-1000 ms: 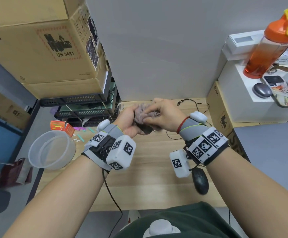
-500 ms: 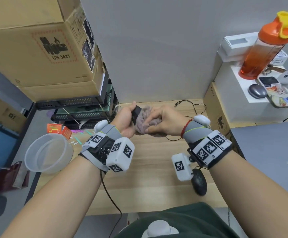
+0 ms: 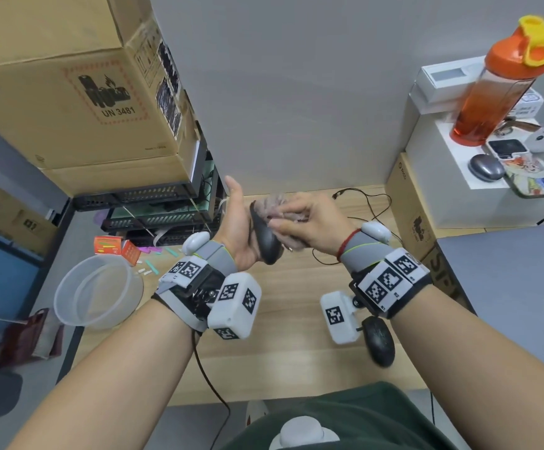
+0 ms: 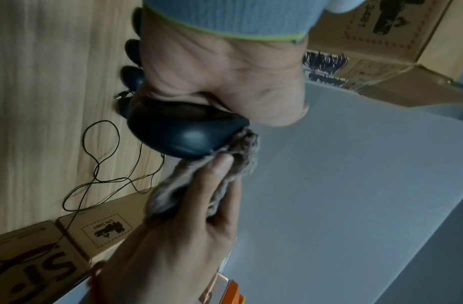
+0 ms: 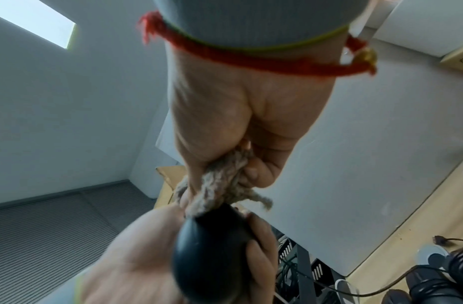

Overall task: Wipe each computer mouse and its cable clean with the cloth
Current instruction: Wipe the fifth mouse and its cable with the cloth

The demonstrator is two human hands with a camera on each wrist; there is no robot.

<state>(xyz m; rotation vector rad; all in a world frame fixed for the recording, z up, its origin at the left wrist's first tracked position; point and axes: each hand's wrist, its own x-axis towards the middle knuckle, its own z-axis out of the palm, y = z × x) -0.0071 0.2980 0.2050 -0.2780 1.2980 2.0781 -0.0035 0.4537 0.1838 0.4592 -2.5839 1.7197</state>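
My left hand (image 3: 237,245) holds a black wired mouse (image 3: 266,239) up above the wooden desk (image 3: 296,306), fingers curled round its side and thumb pointing up. In the left wrist view the mouse (image 4: 183,135) lies against the palm. My right hand (image 3: 308,220) grips a bunched pinkish-brown cloth (image 3: 278,206) and presses it on the far end of the mouse. The right wrist view shows the cloth (image 5: 220,191) meeting the mouse (image 5: 209,257). A second black mouse (image 3: 377,341) lies on the desk under my right wrist. A thin black cable (image 3: 372,209) loops on the desk behind.
A clear plastic bowl (image 3: 98,290) sits at the desk's left edge, near a small orange box (image 3: 114,248). Stacked cardboard boxes (image 3: 69,92) and black trays stand at the back left. A grey laptop (image 3: 507,287), a brown box (image 3: 410,219) and an orange bottle (image 3: 504,86) stand right.
My left hand has turned the mouse so more of its black body shows, and its thumb has lifted off. The cloth has slid toward the mouse's far end.
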